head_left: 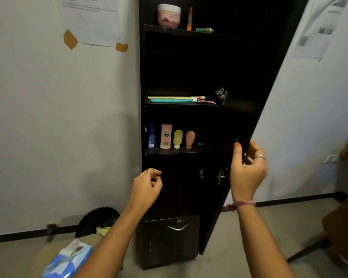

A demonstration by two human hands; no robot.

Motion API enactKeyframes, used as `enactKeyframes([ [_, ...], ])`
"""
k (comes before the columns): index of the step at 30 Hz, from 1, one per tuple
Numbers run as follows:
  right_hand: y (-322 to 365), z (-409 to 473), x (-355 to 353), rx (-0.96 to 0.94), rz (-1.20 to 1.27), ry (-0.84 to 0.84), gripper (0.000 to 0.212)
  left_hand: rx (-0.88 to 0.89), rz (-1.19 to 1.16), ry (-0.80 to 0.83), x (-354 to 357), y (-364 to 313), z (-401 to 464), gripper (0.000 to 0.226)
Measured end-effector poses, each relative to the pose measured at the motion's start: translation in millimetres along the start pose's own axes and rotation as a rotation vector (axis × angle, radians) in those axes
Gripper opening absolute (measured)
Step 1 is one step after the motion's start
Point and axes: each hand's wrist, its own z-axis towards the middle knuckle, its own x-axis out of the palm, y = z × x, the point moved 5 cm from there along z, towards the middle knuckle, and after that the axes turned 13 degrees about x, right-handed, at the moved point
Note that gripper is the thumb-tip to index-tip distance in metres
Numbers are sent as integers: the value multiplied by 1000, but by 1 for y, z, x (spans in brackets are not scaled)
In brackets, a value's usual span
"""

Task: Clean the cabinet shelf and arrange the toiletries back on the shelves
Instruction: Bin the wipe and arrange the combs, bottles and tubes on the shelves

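Right hand point(247, 169) grips the cabinet door point(249, 81) edge at four o'clock; left hand point(147, 187), loosely curled, holds nothing. Swinging the door hard could topple the bottles point(166, 136).

Left hand point(147, 185) raised, fingers loosely curled, holding nothing. Right hand point(247, 167) lifted higher, thumb up, fingers curled in a grip.

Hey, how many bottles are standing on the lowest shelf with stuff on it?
4, in a row: blue bottle at the left, peach lotion bottle, yellow bottle on its cap, tan bottle on its cap. More may hide in the dark right side.
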Motion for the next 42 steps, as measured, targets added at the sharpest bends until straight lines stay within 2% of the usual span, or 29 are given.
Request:
enactKeyframes([
  [3, 1, -16, 34, 23, 36, 80, 24, 100, -92, 84, 5, -12, 14, 26],
  [9, 2, -40, 117, -1, -77, 102, 29, 213, -170, 224, 8, -19, 50, 57],
  [11, 2, -46, 148, -3, -113, 84, 29, 227, -171, 215, 2, -13, 65, 54],
  [18, -10, -61, 229, -83, -132, 113, 33, 274, -98, 15, -37, 22, 111, 32],
  [22, -9, -60, 245, -127, -220, 157, 37, 304, -86, 16, -38, 32, 119, 33],
  [28, -11, -48, 261, -245, -418, 271, 40, 248, -109, 30, -41, 44, 137, 53],
  [35, -15, -36, 295, -412, -807, 286, 56, 106, -178, 182, -34, 59, 158, 71],
  [38, -19, -30, 309, -424, -841, 330, 64, 75, -155, 240, -31, 59, 166, 79],
  [42, -23, -19, 329, -427, -842, 405, 63, 38, -149, 255, -30, 61, 183, 83],
])
